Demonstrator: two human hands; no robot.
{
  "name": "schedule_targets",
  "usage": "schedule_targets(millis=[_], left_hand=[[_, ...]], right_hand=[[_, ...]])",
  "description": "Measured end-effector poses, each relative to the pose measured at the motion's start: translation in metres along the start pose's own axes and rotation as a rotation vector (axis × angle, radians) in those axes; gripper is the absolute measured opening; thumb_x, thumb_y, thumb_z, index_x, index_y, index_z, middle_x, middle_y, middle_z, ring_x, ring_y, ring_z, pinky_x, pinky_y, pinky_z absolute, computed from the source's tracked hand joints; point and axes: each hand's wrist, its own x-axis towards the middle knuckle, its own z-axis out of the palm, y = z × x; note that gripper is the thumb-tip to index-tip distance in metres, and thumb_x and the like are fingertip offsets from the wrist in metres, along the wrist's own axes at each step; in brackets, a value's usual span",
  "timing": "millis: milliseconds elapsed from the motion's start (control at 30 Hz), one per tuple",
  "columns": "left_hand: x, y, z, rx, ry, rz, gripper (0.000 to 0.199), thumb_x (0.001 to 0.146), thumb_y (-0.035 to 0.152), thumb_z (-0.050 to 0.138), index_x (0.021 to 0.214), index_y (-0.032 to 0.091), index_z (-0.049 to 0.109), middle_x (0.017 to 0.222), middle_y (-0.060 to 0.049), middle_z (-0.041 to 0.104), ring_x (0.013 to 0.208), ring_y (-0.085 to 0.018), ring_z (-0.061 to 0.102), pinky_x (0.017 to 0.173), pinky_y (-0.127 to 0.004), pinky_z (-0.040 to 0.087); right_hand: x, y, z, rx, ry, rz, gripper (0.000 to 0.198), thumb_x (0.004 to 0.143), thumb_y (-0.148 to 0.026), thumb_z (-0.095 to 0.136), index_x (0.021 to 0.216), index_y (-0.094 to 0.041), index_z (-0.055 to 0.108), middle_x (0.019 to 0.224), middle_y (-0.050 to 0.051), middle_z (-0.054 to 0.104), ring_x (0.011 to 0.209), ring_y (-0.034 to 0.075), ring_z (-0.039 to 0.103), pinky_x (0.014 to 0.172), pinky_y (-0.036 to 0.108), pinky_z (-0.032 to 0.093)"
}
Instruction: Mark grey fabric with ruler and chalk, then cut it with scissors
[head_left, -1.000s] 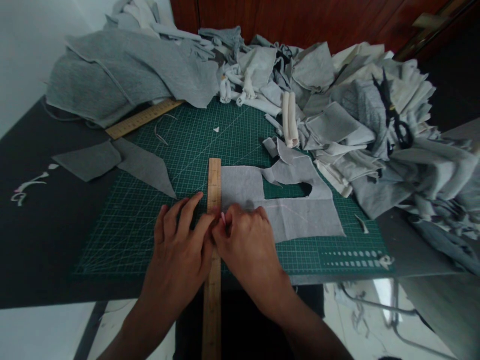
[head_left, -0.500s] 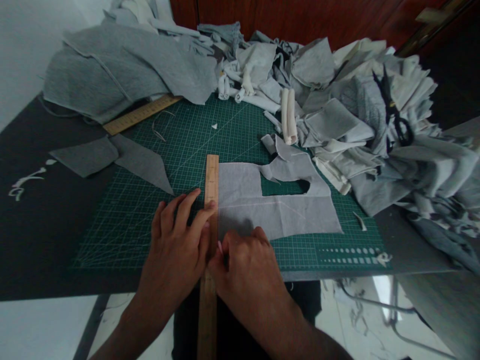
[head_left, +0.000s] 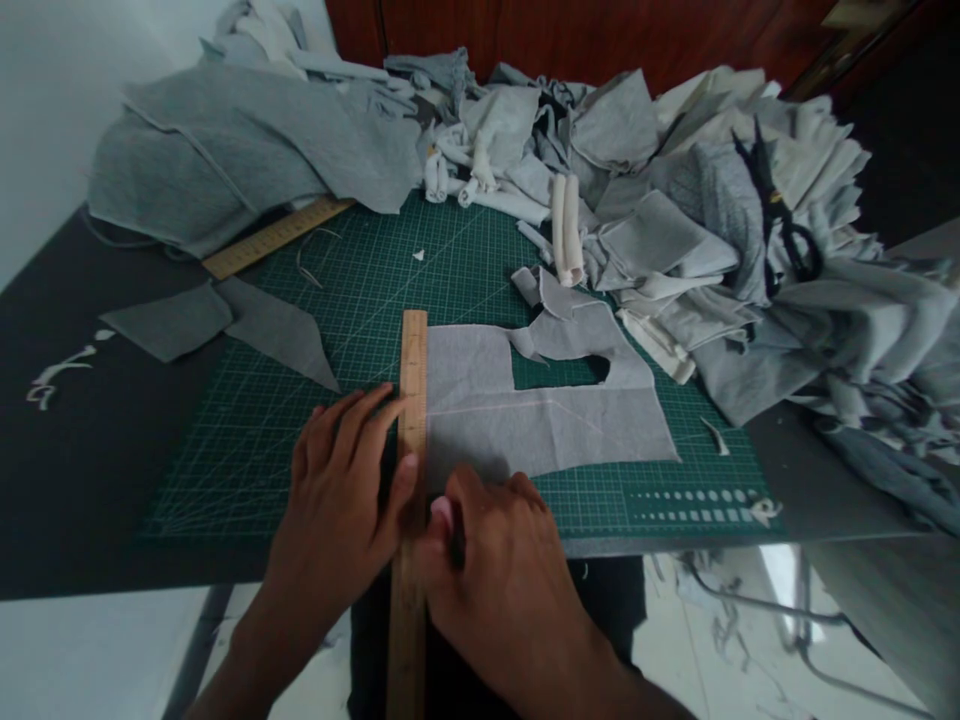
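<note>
A wooden ruler (head_left: 413,360) lies upright in view along the left edge of a grey fabric piece (head_left: 480,440), its near end jutting past the table edge. My left hand (head_left: 337,480) rests flat with fingers spread, index fingertip and thumb on the ruler. My right hand (head_left: 495,550) is closed in a pinch at the fabric's lower left corner, beside the ruler. A small pink piece of tailor's chalk (head_left: 442,510) shows between its thumb and index finger. The fabric has a cut-out opening at its upper right and a faint pink line across it.
A green cutting mat (head_left: 360,290) lies under the work. Grey cloth (head_left: 255,140) covers a second ruler's (head_left: 277,235) end at back left. Fabric scraps (head_left: 667,240) heap along the back and right, with black scissors (head_left: 776,210) on top. Two grey offcuts (head_left: 277,325) lie left.
The view has shifted slightly. My left thumb has spread away from the index finger, and that fingertip reaches less far across the ruler. More of the pink chalk shows in my right hand.
</note>
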Motion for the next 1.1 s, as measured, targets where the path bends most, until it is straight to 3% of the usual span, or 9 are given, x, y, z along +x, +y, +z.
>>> schedule_targets(millis=[167, 300, 433, 600, 800, 900, 1000, 1100], left_hand=[[-0.006, 0.003, 0.0, -0.045, -0.001, -0.016, 0.069, 0.106, 0.048, 0.051, 0.162, 0.014, 0.031, 0.151, -0.022, 0.054, 0.147, -0.044, 0.047, 0.125, -0.072, 0.033], [-0.011, 0.007, 0.002, -0.036, 0.014, -0.016, 0.065, 0.106, 0.041, 0.051, 0.163, 0.019, 0.029, 0.156, -0.02, 0.052, 0.149, -0.043, 0.046, 0.124, -0.072, 0.035], [-0.01, 0.001, 0.003, -0.027, 0.024, 0.003, 0.057, 0.106, 0.032, 0.046, 0.161, 0.022, 0.034, 0.153, -0.017, 0.055, 0.145, -0.04, 0.05, 0.121, -0.067, 0.043], [0.002, -0.021, 0.006, 0.025, 0.099, 0.041, 0.05, 0.109, 0.03, 0.039, 0.158, 0.02, 0.038, 0.152, -0.016, 0.056, 0.141, -0.039, 0.051, 0.118, -0.062, 0.047], [0.013, -0.045, 0.007, 0.035, 0.096, 0.062, 0.046, 0.112, 0.029, 0.034, 0.157, 0.02, 0.041, 0.152, -0.015, 0.054, 0.142, -0.037, 0.049, 0.119, -0.06, 0.045], [0.014, -0.053, 0.002, 0.034, 0.066, 0.082, 0.045, 0.112, 0.03, 0.035, 0.156, 0.022, 0.041, 0.153, -0.013, 0.055, 0.142, -0.035, 0.05, 0.12, -0.057, 0.046], [0.016, -0.06, -0.004, 0.022, 0.044, 0.089, 0.045, 0.112, 0.032, 0.038, 0.156, 0.023, 0.042, 0.153, -0.011, 0.056, 0.141, -0.032, 0.051, 0.12, -0.055, 0.048], [0.019, -0.068, -0.008, 0.012, 0.025, 0.117, 0.044, 0.112, 0.031, 0.04, 0.155, 0.023, 0.043, 0.153, -0.011, 0.057, 0.142, -0.03, 0.051, 0.121, -0.052, 0.048]], right_hand=[[0.005, 0.02, -0.019, 0.129, 0.026, 0.071, 0.024, 0.102, -0.028, 0.041, 0.087, -0.022, 0.058, 0.064, -0.002, 0.054, 0.057, 0.02, 0.056, 0.06, 0.035, 0.031], [0.012, 0.046, -0.037, 0.25, 0.071, 0.104, 0.026, 0.107, -0.035, 0.041, 0.086, -0.023, 0.052, 0.062, -0.005, 0.047, 0.051, 0.015, 0.048, 0.057, 0.033, 0.024], [0.024, 0.068, -0.058, 0.244, 0.1, 0.045, 0.025, 0.109, -0.035, 0.047, 0.089, -0.023, 0.054, 0.066, -0.005, 0.05, 0.054, 0.015, 0.049, 0.058, 0.031, 0.027], [0.063, 0.075, -0.07, 0.13, 0.042, -0.187, 0.023, 0.11, -0.032, 0.056, 0.092, -0.02, 0.061, 0.074, -0.002, 0.061, 0.064, 0.015, 0.058, 0.062, 0.031, 0.031], [0.144, 0.07, -0.046, 0.06, 0.037, -0.309, 0.023, 0.111, -0.038, 0.062, 0.098, -0.02, 0.069, 0.088, 0.002, 0.076, 0.077, 0.019, 0.069, 0.067, 0.03, 0.041], [0.173, 0.069, -0.034, 0.076, 0.044, -0.314, 0.018, 0.112, -0.036, 0.062, 0.118, -0.02, 0.068, 0.099, 0.005, 0.079, 0.091, 0.023, 0.074, 0.077, 0.033, 0.052], [0.176, 0.071, -0.029, 0.101, 0.014, -0.362, 0.045, 0.108, -0.029, 0.068, 0.148, -0.019, 0.051, 0.122, 0.011, 0.077, 0.108, 0.026, 0.074, 0.089, 0.039, 0.06], [0.155, 0.081, -0.03, 0.112, -0.024, -0.508, 0.052, 0.107, -0.024, 0.066, 0.154, -0.016, 0.045, 0.142, 0.016, 0.067, 0.125, 0.029, 0.068, 0.106, 0.046, 0.059]])
